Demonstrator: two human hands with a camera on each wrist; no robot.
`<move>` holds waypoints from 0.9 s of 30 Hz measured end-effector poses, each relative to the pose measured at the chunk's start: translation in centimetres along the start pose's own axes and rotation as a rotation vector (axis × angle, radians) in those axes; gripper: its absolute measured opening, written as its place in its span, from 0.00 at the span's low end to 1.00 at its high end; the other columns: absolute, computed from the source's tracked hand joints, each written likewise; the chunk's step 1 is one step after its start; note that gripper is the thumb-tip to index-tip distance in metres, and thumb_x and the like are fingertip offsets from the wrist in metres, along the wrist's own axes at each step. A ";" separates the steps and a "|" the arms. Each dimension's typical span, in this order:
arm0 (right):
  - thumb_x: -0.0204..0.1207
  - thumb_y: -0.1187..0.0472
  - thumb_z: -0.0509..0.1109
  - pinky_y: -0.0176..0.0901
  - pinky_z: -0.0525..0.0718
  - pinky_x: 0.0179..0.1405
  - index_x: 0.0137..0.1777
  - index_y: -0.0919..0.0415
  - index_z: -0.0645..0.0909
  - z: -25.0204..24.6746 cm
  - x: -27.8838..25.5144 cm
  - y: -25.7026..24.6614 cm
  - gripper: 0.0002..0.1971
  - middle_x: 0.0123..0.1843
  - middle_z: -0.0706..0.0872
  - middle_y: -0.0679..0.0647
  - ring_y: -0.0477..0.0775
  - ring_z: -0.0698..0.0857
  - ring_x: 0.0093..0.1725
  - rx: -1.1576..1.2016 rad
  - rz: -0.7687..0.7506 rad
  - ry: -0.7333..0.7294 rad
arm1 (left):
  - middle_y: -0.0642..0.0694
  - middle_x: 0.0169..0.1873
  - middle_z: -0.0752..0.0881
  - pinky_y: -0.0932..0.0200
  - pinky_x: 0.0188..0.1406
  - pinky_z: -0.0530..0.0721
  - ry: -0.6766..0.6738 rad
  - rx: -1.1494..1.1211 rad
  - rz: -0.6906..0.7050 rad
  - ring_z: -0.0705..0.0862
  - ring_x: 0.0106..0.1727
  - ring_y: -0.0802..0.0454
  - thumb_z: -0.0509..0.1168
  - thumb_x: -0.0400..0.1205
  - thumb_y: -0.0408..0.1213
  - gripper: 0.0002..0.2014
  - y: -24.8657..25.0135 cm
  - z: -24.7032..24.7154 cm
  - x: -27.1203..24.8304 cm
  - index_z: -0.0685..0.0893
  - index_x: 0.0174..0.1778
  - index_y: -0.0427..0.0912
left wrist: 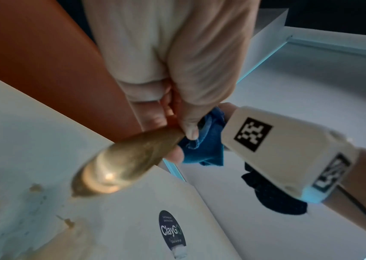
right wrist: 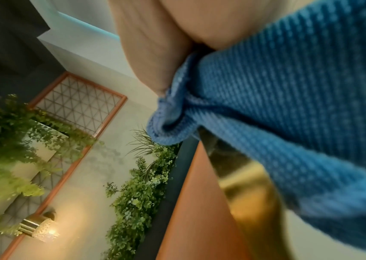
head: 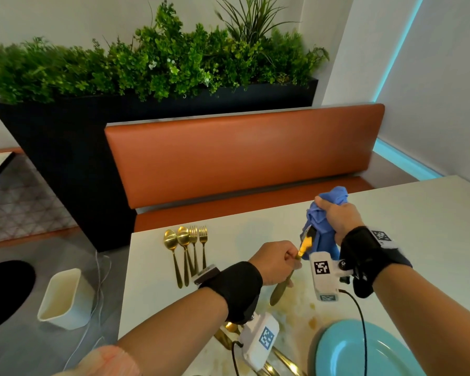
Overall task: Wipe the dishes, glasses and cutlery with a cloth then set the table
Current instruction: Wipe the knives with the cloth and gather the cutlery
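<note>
Wiping a gold knife (head: 284,284): handle gripped in left hand (head: 273,263), long axis rising toward right hand (head: 338,218), blade swallowed by bunched blue cloth (head: 322,226), above the table (head: 418,213).

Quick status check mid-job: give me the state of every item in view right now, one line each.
Left hand: grips the gold knife's handle.
Right hand: grips the blue cloth.
Gold knife: held above the table, far end wrapped in the cloth.
Blue cloth: bunched around the knife.
Two spoons and two forks: lying side by side on the table.
Turquoise plate: on the table, empty.
Table: stained near the plate.
</note>
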State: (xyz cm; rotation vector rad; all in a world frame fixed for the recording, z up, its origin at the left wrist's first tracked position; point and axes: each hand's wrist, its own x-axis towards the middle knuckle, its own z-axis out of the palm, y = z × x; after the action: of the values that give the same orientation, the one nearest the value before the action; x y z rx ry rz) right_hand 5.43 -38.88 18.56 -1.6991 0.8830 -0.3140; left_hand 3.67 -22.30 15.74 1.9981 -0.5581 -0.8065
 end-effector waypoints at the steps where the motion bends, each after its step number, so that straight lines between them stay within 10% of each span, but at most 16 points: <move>1: 0.74 0.52 0.71 0.65 0.80 0.63 0.39 0.66 0.77 -0.2 0.1 0.0 0.16 0.58 0.84 0.71 0.70 0.83 0.58 0.018 -0.004 0.014 | 0.45 0.38 0.80 0.63 0.33 0.83 0.008 0.004 0.004 0.83 0.30 0.53 0.61 0.84 0.34 0.03 0.0 0.0 0.1 0.76 0.45 0.42; 5: 0.75 0.49 0.70 0.53 0.83 0.57 0.55 0.64 0.79 -1.5 0.6 0.2 0.18 0.56 0.84 0.60 0.58 0.84 0.50 0.322 0.077 0.037 | 0.48 0.34 0.78 0.62 0.33 0.82 0.063 -0.031 -0.001 0.82 0.29 0.53 0.61 0.84 0.35 0.10 0.1 -0.8 0.2 0.74 0.37 0.49; 10: 0.80 0.53 0.63 0.42 0.85 0.39 0.44 0.61 0.80 0.1 -2.5 1.2 0.11 0.40 0.87 0.56 0.52 0.85 0.39 0.325 0.107 -0.350 | 0.41 0.40 0.83 0.47 0.53 0.87 0.174 -0.039 0.038 0.86 0.40 0.43 0.60 0.85 0.35 0.05 1.2 -1.5 0.6 0.79 0.46 0.41; 14: 0.78 0.54 0.67 0.51 0.84 0.53 0.47 0.62 0.82 1.2 -2.9 1.6 0.10 0.48 0.86 0.62 0.58 0.85 0.49 0.218 0.028 -0.344 | 0.33 0.57 0.84 0.52 0.59 0.80 0.243 0.160 0.085 0.82 0.58 0.36 0.55 0.86 0.35 0.13 1.6 -1.0 0.7 0.79 0.60 0.33; 27: 0.77 0.51 0.69 0.64 0.81 0.62 0.34 0.56 0.79 0.5 -1.4 -0.2 0.13 0.43 0.84 0.62 0.65 0.84 0.51 0.175 -0.077 -0.123 | 0.45 0.36 0.79 0.62 0.35 0.82 0.157 -0.127 0.005 0.78 0.33 0.51 0.55 0.87 0.40 0.10 -0.4 1.3 -0.1 0.77 0.48 0.39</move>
State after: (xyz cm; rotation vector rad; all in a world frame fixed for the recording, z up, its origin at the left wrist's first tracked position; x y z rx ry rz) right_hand 4.90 -37.54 18.83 -1.5743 0.6802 -0.3255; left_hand 2.68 -22.81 14.90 1.9220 -0.4104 -0.6588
